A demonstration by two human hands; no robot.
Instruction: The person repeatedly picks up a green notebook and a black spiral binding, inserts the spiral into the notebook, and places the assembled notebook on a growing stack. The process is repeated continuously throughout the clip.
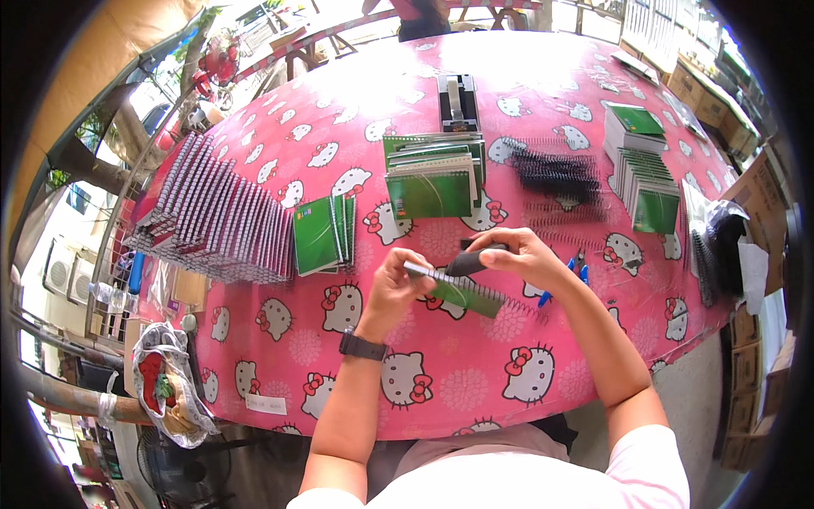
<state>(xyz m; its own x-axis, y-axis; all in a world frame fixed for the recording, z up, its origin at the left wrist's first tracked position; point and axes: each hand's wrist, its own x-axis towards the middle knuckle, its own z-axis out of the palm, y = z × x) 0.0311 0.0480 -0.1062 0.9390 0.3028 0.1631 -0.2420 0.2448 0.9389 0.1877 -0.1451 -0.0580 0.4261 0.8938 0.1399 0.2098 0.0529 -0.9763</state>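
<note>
A small green notebook [471,297] is pinched by its end in my left hand [396,284], with its edge turned up. A dark spiral coil [527,311] runs along that edge and sticks out past the notebook on the right. My right hand [527,257] is closed around a dark, rounded tool [469,262], whose exact kind I cannot make out. The tool's lower end is at the notebook's coil edge; whether they touch is unclear. Blue-handled pliers [582,265] lie beside my right forearm.
Green notebooks [431,195] stand in the middle before a tape dispenser [458,103]. Loose black coils [555,176] and more green booklets [655,208] are to the right. At left are a large pile of coil-bound notebooks [216,216] and several green ones [317,233]. A person [421,19] is beyond the table.
</note>
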